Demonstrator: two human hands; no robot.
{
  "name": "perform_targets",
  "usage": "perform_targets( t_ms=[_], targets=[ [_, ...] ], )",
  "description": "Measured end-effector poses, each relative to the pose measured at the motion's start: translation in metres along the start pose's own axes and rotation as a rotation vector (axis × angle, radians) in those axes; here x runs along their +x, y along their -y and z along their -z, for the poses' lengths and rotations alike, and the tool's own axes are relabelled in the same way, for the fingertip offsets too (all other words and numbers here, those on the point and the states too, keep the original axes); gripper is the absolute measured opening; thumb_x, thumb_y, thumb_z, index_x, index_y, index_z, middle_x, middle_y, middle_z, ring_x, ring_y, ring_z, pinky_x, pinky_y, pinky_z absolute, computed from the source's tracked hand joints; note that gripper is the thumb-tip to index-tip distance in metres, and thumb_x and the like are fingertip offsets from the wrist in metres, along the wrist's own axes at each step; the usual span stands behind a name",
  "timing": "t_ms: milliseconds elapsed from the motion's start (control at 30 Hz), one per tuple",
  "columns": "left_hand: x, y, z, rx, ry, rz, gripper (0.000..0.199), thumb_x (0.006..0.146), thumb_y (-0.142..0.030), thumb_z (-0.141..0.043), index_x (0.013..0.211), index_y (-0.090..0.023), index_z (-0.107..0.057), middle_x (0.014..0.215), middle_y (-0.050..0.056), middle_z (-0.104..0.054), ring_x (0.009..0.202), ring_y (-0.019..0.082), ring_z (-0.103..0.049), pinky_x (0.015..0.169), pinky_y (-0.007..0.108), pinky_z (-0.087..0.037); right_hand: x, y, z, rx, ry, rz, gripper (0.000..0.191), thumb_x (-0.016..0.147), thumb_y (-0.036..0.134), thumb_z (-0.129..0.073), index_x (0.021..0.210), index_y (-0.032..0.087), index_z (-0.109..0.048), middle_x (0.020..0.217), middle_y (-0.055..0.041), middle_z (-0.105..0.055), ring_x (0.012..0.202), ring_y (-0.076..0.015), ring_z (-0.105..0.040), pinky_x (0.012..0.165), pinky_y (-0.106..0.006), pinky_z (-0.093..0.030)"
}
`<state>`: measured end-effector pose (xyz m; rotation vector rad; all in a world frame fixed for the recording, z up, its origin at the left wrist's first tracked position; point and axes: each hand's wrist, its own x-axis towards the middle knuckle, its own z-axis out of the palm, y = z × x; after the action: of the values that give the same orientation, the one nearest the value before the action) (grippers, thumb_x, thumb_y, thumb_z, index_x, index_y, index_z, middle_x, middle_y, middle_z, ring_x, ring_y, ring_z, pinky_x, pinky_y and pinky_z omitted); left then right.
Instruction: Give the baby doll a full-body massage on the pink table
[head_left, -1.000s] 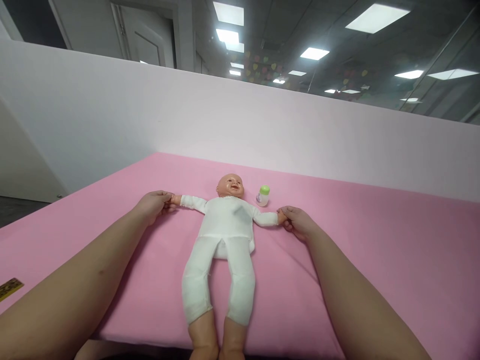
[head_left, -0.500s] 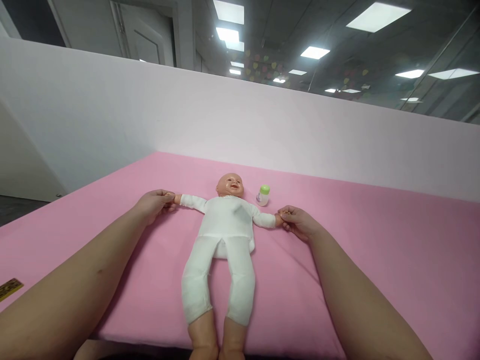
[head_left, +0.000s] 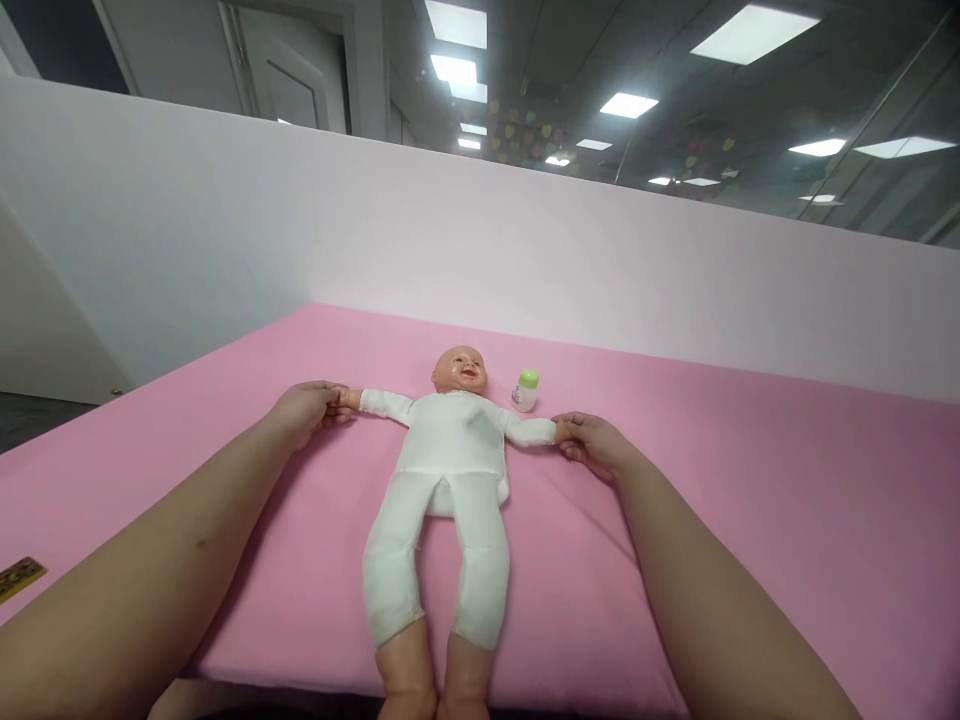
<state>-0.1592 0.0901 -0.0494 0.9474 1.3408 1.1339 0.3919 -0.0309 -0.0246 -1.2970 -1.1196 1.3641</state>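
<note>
A baby doll (head_left: 454,440) with a white cloth body lies on its back, its head away from me and its bare feet toward me. Both its arms are stretched out to the sides. My left hand (head_left: 307,410) is closed around the doll's hand on the left. On the other side, my right hand (head_left: 596,443) pinches the doll's hand on the right between thumb and fingers. Just beyond that arm, beside the doll's head, stands a small baby bottle (head_left: 526,391) with a green cap.
The doll lies on a pink-covered table (head_left: 750,500). A white wall (head_left: 525,250) rises behind it, with glass above that reflects ceiling lights. At the left edge lies a small yellow and black patterned strip (head_left: 21,578), partly out of frame.
The doll's arm on the right has been raised slightly, and my right hand's grip on its hand has shifted a little. My left hand has hardly moved.
</note>
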Motion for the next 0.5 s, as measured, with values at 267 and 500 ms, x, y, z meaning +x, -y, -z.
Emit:
perform_targets(
  t_ms=[267, 500],
  targets=[
    [0.0034, 0.0001, 0.0004, 0.017, -0.006, 0.021, 0.052, 0.083, -0.016, -0.060, 0.134, -0.008, -0.063, 0.115, 0.020, -0.068, 0.091, 0.023, -0.074, 0.081, 0.035, -0.066, 0.0000, -0.0029, 0.0100, 0.065, 0.049, -0.016, 0.032, 0.092, 0.022, -0.075, 0.124, 0.019, -0.074, 0.110, -0.0131, -0.071, 0.088, -0.0201, -0.068, 0.076, -0.029, -0.062],
    [-0.0004, -0.0032, -0.0019, -0.015, -0.019, 0.051, 0.050, 0.080, -0.014, -0.061, 0.130, -0.008, -0.065, 0.111, 0.019, -0.068, 0.088, 0.022, -0.073, 0.080, 0.033, -0.066, 0.0009, -0.0036, 0.0079, 0.016, 0.020, 0.021, 0.031, 0.086, 0.035, -0.085, 0.111, 0.017, -0.076, 0.094, -0.0073, -0.067, 0.064, -0.0101, -0.051, 0.053, -0.020, -0.044]
  ],
)
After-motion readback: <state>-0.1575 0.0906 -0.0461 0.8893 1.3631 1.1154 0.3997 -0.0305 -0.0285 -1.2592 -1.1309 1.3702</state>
